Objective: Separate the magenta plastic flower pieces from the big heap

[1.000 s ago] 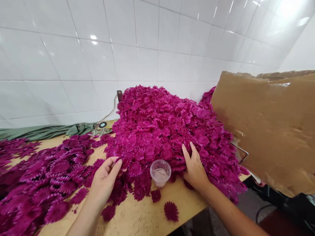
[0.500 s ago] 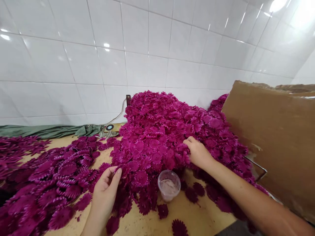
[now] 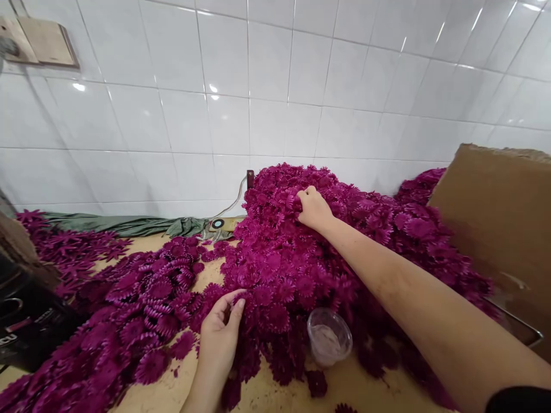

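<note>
A tall heap of magenta fabric flowers (image 3: pixel 327 246) fills the middle of the wooden table (image 3: pixel 267 396). My right hand (image 3: pixel 313 207) reaches far up the heap, near its top, with fingers closed into the flowers. My left hand (image 3: pixel 221 327) rests at the heap's near left foot, thumb and fingers curled loosely against the flowers there. A small clear plastic cup (image 3: pixel 329 344) with a pale pinkish content stands on the table between my arms.
Flatter flowers (image 3: pixel 129 321) spread over the table's left side. A brown cardboard sheet (image 3: pixel 499 223) stands at the right. A green cloth (image 3: pixel 124 225) and a cable lie along the white tiled wall. A dark object (image 3: pixel 26 327) sits at the far left.
My right hand has climbed from the heap's lower front to near its top and closed on flowers. My left hand stays at the heap's foot. The view has shifted left.
</note>
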The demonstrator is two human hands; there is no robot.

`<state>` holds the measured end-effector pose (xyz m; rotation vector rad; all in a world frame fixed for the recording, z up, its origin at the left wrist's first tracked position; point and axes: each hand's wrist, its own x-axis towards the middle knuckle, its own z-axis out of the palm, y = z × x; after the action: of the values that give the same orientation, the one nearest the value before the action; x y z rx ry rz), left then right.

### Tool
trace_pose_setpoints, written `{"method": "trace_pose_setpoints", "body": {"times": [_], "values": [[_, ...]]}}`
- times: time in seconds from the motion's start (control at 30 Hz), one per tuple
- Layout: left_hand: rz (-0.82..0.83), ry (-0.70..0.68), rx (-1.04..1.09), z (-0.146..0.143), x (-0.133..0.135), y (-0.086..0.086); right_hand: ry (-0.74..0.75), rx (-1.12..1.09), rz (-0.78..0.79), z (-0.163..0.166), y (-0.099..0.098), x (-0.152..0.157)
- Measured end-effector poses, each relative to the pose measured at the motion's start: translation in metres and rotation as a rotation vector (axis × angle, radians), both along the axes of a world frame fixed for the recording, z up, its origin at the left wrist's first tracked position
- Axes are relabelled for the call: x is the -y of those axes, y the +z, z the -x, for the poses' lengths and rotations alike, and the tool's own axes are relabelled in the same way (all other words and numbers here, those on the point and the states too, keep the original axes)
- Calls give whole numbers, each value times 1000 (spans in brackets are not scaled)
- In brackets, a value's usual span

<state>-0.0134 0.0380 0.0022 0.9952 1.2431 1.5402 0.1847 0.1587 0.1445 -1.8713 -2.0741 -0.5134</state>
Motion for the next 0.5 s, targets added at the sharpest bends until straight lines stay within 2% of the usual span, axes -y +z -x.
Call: {"method": "trace_pose_setpoints", "body": {"times": [0.13,0.2,0.27,0.37,0.43,0.5], "values": [[-16,23,-34,3,0,0,18,90,199,15,-10,-14],[-29,19,-40,4,0,1,41,100,280,17,-5,-16],[-34,13,-27,4,0,2,69,89,380,16,11,-17],[-28,23,-6,6,0,2,119,55,478,12,44,-12],[-21,43,9,7,-1,0,153,40,441,13,62,-2],[-16,62,40,8,-2,-1,197,1,310,24,66,17]]}}
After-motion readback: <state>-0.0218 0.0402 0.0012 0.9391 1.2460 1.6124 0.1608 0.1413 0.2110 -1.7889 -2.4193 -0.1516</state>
